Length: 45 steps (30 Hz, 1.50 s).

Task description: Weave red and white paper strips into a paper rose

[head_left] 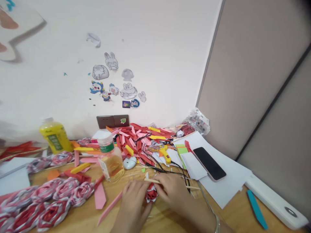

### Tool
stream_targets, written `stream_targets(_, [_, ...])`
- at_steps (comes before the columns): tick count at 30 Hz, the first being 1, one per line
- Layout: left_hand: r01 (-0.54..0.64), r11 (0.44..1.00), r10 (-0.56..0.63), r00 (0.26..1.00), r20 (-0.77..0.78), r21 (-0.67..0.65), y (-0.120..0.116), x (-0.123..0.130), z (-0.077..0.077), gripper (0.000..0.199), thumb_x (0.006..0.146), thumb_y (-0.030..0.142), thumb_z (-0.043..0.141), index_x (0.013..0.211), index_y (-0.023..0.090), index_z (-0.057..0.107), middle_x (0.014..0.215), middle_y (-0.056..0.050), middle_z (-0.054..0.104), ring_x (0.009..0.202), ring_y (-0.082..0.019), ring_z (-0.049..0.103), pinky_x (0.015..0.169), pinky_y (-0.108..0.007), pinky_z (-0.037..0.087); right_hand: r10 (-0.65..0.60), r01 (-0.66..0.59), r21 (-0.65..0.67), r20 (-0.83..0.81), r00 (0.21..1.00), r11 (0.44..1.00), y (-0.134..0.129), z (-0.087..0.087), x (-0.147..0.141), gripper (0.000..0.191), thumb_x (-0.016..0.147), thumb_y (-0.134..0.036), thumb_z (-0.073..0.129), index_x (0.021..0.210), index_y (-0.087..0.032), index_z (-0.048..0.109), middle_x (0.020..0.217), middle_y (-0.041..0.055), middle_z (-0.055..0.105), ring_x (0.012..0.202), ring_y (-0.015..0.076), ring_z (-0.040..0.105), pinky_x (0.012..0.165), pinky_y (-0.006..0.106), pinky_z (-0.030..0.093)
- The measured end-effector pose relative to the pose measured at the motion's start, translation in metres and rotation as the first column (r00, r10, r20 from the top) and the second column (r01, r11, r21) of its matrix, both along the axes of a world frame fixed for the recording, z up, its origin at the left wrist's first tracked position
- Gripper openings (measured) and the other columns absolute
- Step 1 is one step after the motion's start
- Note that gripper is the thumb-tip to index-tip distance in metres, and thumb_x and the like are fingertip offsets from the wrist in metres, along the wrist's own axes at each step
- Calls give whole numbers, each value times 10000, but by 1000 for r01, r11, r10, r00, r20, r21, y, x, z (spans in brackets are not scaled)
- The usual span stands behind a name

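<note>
A small red and white paper rose (151, 193) sits between my two hands, low in the centre. My left hand (136, 199) is closed around its left side, fingertips at the petals. My right hand (171, 191) pinches a thin wooden stick (193, 187) that crosses above the rose and sticks out to the right. To the left lie finished pink, red and white roses (53, 212). A pink paper strip (109, 208) rests beside my left hand.
Behind are a jar of amber liquid (111, 160), a yellow bottle (55, 136), a white mouse (129, 162), a yellow glue gun (165, 154) with a black cable and heaped folded strips (132, 142). A phone (210, 163) lies on white paper (223, 191) at right.
</note>
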<state>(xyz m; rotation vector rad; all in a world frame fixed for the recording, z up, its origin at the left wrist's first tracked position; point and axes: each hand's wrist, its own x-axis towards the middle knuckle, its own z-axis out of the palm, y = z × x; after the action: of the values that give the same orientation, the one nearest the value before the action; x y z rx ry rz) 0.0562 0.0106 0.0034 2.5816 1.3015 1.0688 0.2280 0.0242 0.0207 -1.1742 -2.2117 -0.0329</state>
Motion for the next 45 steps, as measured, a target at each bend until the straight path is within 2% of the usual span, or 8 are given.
stream_targets(5, [5, 1000, -5, 1000, -13, 28, 2, -2, -3, 460, 710, 71, 555, 1132, 250, 515, 987, -61, 676, 873, -253, 611, 767, -379, 451, -27, 25, -59, -31, 999, 998, 2, -1, 0, 116, 872, -219, 484, 805, -208, 578, 674, -23, 645, 584, 128, 591, 527, 217, 323])
stream_targets(12, [-21, 1000, 21, 1000, -22, -2, -1, -1, 0, 424, 724, 71, 550, 1113, 236, 517, 981, -54, 674, 885, -254, 605, 761, -388, 443, -34, 34, 26, -6, 999, 999, 4, -2, 1, 147, 871, -264, 531, 750, -195, 579, 665, -5, 642, 598, 149, 592, 528, 241, 302])
stream_targets(19, [7, 999, -7, 1000, -7, 46, 0, -2, -1, 441, 737, 67, 534, 1137, 243, 471, 993, -58, 660, 886, -253, 593, 769, -390, 427, -67, 66, -12, -14, 998, 998, 3, -2, 1, 193, 898, -320, 521, 763, -196, 582, 661, -6, 646, 576, 146, 581, 514, 238, 296])
stream_targets(23, [-5, 999, 6, 999, -31, 37, 0, 0, 1, 374, 733, 60, 533, 1068, 224, 509, 910, -54, 652, 821, -246, 587, 732, -376, 424, 6, -8, 123, 15, 1000, 992, 3, -4, 1, 332, 978, -315, 341, 787, -183, 578, 666, 17, 636, 582, 150, 575, 521, 253, 298])
stream_targets(28, [19, 998, -18, 999, -28, 67, -3, 0, 2, 464, 740, 62, 546, 1170, 214, 463, 931, -56, 642, 832, -238, 582, 736, -367, 423, 8, -24, 326, 50, 999, 945, 1, -6, -1, 406, 995, -258, 251, 760, -179, 573, 611, 28, 596, 531, 157, 527, 502, 279, 279])
stream_targets(31, [14, 997, -12, 1000, -24, 82, -3, 1, 1, 426, 735, 51, 536, 1133, 197, 496, 938, -74, 644, 836, -247, 579, 734, -374, 419, -19, 26, 266, -29, 999, 964, 0, -3, 1, 411, 995, -344, 275, 786, -181, 589, 621, 28, 608, 551, 155, 550, 508, 269, 317])
stream_targets(37, [7, 1000, -7, 1000, -13, -6, -2, 3, 4, 300, 736, 75, 547, 999, 216, 583, 869, -62, 659, 797, -248, 591, 716, -374, 430, 70, -69, 160, 0, 998, 985, 4, -3, 3, 372, 986, -283, 301, 822, -172, 615, 666, 39, 633, 604, 159, 581, 540, 261, 349])
stream_targets(45, [-135, 983, 166, 937, 306, -121, 6, -2, -10, 383, 683, 324, 705, 1044, 235, 613, 960, -80, 698, 883, -292, 636, 764, -424, 497, -23, -13, -144, -248, 969, 989, 0, 11, 3, 106, 830, -275, 600, 786, -186, 637, 678, -3, 639, 606, 136, 558, 554, 227, 332])
